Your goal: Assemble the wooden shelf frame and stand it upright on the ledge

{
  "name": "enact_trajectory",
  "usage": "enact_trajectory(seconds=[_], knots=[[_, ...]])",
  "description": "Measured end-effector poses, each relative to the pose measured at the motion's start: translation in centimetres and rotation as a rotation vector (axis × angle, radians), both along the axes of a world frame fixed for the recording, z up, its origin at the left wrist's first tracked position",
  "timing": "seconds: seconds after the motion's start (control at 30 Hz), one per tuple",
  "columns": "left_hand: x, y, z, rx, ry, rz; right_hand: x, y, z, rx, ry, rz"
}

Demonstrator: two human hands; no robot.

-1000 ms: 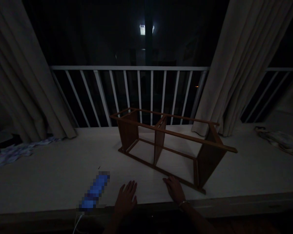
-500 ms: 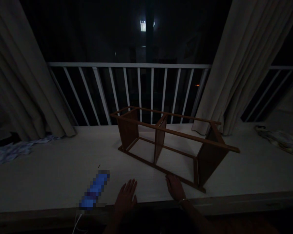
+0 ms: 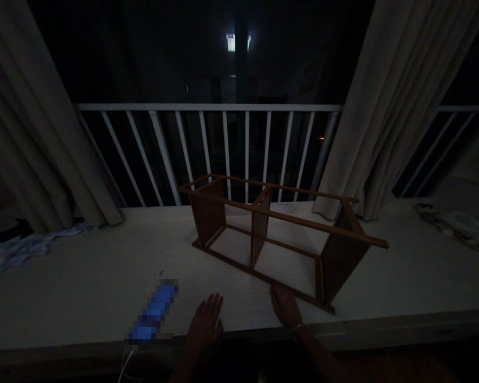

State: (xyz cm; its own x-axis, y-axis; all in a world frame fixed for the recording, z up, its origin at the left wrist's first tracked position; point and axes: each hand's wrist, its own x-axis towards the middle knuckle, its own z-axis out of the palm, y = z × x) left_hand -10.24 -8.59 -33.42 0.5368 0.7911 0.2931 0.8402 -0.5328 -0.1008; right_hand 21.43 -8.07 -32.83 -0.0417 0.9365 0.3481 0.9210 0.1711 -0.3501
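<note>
The wooden rack (image 3: 259,231) lies centre-right, its long axis slanting down rightward; the right hand (image 3: 286,307), nearer, is at its lower rail, grip unclear; the left hand (image 3: 205,323), lower centre, lies flat, holding nothing.

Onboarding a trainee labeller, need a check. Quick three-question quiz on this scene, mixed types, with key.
1. True or false: the left hand is gripping the wooden rack.

2. Pick one. Which hand has a thin pale band at its wrist?
A: the left hand
B: the right hand
C: both hands

3. Count: how many panels join the rack's long rails?

Key:
1. False. It rests palm down on the pale ledge, apart from the rack.
2. B.
3. Three: one near each end and one between them.
</note>
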Motion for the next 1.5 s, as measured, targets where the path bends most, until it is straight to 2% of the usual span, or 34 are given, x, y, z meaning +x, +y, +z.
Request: enact_trajectory(seconds=[0.23,0.4,0.73,0.97,1.23,1.5], knots=[[0.0,0.0,-0.1,0.021,0.017,-0.005,0.2,0.1,-0.3,-0.011,-0.003,-0.019],[0.0,-0.2,-0.1,0.031,0.003,0.011,0.1,0.1,-0.6,0.053,-0.014,0.011],[0.0,-1.2,0.9,0.037,-0.037,0.005,-0.5,-1.2,1.2,0.104,-0.031,0.106],[-0.3,-1.3,0.4,-0.009,-0.042,0.018,-0.4,-1.0,0.2,0.15,0.025,0.149],[-0.5,-1.6,0.4,-0.036,-0.064,0.029,-0.4,-1.0,-0.8,0.175,0.061,0.055],[-0.7,-1.6,0.4,-0.053,-0.065,0.036,-0.6,-0.7,-1.5,0.108,0.051,-0.028]])
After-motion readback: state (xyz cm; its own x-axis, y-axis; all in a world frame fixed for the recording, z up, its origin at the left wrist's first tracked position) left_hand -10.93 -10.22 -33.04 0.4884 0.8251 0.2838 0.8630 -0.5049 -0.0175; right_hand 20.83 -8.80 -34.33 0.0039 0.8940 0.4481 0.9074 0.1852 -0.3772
